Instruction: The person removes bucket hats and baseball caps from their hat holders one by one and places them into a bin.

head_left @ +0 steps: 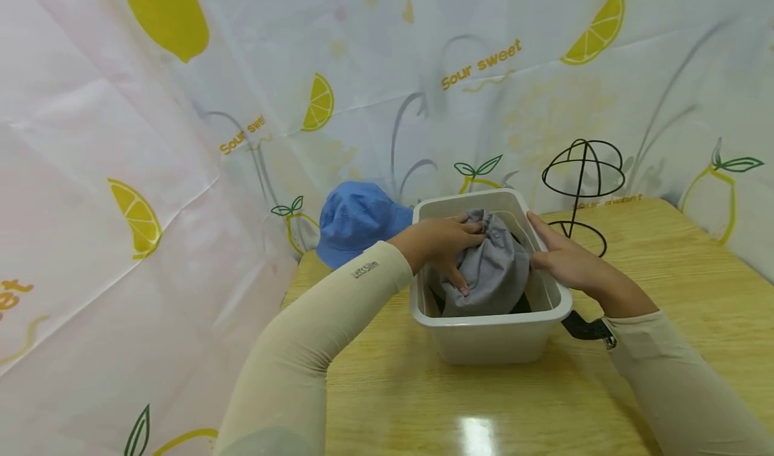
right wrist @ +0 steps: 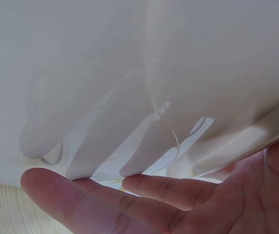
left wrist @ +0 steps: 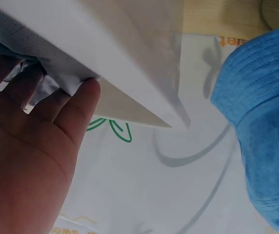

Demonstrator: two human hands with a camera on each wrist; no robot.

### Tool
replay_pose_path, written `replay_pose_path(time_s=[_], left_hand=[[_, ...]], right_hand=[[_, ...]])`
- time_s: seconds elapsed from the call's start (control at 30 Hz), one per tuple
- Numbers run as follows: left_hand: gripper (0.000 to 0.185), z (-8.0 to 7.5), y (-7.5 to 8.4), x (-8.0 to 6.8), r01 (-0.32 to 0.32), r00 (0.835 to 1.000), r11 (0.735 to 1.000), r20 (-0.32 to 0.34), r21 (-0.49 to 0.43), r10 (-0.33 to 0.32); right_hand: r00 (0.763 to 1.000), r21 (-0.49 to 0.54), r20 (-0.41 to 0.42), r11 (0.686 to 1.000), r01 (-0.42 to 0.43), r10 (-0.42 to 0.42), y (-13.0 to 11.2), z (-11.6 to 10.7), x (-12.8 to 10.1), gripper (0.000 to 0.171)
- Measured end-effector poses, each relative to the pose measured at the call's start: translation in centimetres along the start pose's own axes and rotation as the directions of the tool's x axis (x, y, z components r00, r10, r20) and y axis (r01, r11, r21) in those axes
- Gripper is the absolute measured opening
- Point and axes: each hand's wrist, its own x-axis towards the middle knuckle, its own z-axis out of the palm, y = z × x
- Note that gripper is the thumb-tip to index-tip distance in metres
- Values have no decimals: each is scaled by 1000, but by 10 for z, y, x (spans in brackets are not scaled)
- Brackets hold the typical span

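Observation:
A grey cloth item (head_left: 492,275) with a gathered, puckered top lies inside a white plastic bin (head_left: 496,338). My left hand (head_left: 443,242) reaches over the bin's left rim and rests on the cloth, its thumb spread from its fingers. In the left wrist view, the fingers of that hand (left wrist: 29,131) touch grey fabric close to the bin wall. At the right rim my right hand (head_left: 571,261) holds the bin, thumb at the rim. Its fingers (right wrist: 144,204) lie along the outer wall in the right wrist view. Something dark shows under the cloth.
A blue bucket hat (head_left: 357,217) sits left of the bin, close to its rim. Behind and right stands a black wire stand (head_left: 580,180) with a domed top. All rest on a wooden table (head_left: 387,389); a lemon-print curtain (head_left: 375,60) hangs behind.

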Motion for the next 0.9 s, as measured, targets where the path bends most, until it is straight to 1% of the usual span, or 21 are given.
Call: replay_pose_path(time_s=[0.2, 0.4, 0.53, 0.63, 0.9], left_hand=[[122, -1, 3, 7, 0, 1000, 1000, 19, 5, 0], [123, -3, 7, 12, 7, 999, 1000, 40, 8, -7], [121, -3, 8, 12, 23, 999, 1000, 39, 11, -24], [120, -4, 10, 11, 41, 998, 999, 37, 2, -41], [114, -6, 14, 12, 38, 998, 999, 48, 4, -38]], right_hand=[[1000, 9, 1, 1000, -1, 0, -1, -1, -1, 91], [1000, -5, 3, 1000, 17, -17, 0, 0, 0, 90], [1000, -9, 3, 1000, 29, -29, -1, 0, 1, 90], [1000, -13, 7, 1000, 23, -23, -1, -1, 1, 90], [1000, -14, 4, 1000, 8, -8, -1, 0, -1, 90]])
